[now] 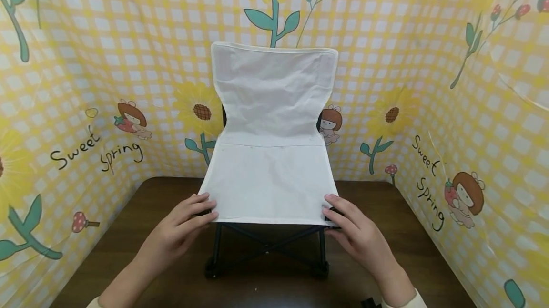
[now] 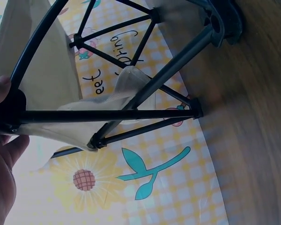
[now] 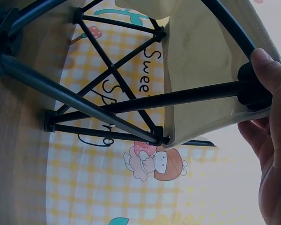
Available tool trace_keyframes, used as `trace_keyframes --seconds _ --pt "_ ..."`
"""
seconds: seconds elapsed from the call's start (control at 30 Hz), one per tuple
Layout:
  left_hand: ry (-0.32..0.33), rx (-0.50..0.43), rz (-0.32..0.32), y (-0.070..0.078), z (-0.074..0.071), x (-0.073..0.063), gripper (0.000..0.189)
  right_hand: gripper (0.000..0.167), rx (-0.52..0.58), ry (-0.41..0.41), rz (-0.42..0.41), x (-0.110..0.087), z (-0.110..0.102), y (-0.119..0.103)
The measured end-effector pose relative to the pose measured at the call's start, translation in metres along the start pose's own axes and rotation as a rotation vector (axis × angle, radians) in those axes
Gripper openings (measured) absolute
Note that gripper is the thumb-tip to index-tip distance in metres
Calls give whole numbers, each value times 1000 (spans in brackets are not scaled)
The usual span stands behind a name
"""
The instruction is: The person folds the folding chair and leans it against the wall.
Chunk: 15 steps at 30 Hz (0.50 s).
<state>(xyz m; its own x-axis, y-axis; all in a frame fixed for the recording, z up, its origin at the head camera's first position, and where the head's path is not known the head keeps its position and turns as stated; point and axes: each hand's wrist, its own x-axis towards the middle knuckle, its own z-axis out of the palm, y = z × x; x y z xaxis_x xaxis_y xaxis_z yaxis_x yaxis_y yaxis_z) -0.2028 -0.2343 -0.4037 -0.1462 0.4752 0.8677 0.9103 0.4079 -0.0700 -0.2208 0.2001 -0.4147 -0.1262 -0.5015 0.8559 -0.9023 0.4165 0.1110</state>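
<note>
From the head camera, a small folding camp chair (image 1: 270, 155) with a white fabric seat stands on a dark wooden table (image 1: 407, 231), its back toward a yellow checked backdrop (image 1: 107, 84). The left hand (image 1: 180, 227) curls its fingers over the seat's front left corner and the right hand (image 1: 356, 234) does the same at the front right corner, so the chair sits directly ahead of both sets of fingertips. In the left wrist view, the thumb (image 2: 0, 89) presses the black corner joint (image 2: 11, 110), the horizontal frame bar (image 2: 107, 115) running away from it beneath the fabric. In the right wrist view, the fingers (image 3: 267, 70) wrap the opposite joint (image 3: 253, 89) above the crossed struts (image 3: 112, 70). If one hand pulls harder, the light chair would likely twist or skid; fingers near the joints risk a pinch should the frame collapse.
</note>
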Motion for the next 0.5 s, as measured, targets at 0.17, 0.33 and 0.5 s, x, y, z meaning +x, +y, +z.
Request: trace_keyframes --seconds 0.17,0.33,0.5 --pt "-14 14 12 2 -2 -1 29 36 -15 15 -7 -2 0 -2" --pt "-33 20 9 6 -4 0 32 33 -15 41 -29 1 0 -3" --pt "-14 55 7 11 -3 1 33 33 -4 77 -31 4 0 -6"
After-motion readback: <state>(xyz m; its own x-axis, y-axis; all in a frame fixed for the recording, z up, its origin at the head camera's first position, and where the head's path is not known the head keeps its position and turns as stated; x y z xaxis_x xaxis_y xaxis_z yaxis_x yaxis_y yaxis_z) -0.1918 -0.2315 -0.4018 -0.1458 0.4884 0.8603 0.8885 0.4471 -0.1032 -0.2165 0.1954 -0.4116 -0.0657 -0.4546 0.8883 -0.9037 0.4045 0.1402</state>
